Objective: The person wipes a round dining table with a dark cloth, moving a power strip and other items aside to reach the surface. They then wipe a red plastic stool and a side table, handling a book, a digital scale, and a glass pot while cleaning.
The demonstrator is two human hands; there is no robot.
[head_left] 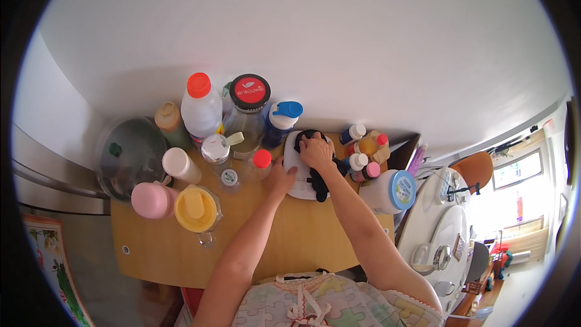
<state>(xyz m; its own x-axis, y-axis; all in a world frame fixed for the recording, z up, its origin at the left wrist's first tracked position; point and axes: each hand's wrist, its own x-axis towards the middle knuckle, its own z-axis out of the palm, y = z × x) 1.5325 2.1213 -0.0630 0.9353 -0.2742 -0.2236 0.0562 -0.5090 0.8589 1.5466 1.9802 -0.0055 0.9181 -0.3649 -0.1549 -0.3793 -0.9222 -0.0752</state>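
A flat white appliance (301,188) with rounded corners and small marks on its near end lies toward the back of the wooden table. On it rests a black, soft-looking thing (319,183), bunched at the far end and trailing toward me; its kind is unclear. My right hand (316,151) lies over the far part, fingers bent and closed on it. My left hand (280,178) is at the appliance's left edge, thumb apart from the fingers and touching the edge. Just beyond it stands a small clear bottle with a red cap (262,158).
On the left of the table (260,248) crowd a yellow-lidded jug (196,209), a pink cup (151,200), a big glass jar (246,127), a white bottle (203,111) and a blue-lidded bottle (281,122). A white tub (381,192) and several small bottles stand right. A wall rises behind.
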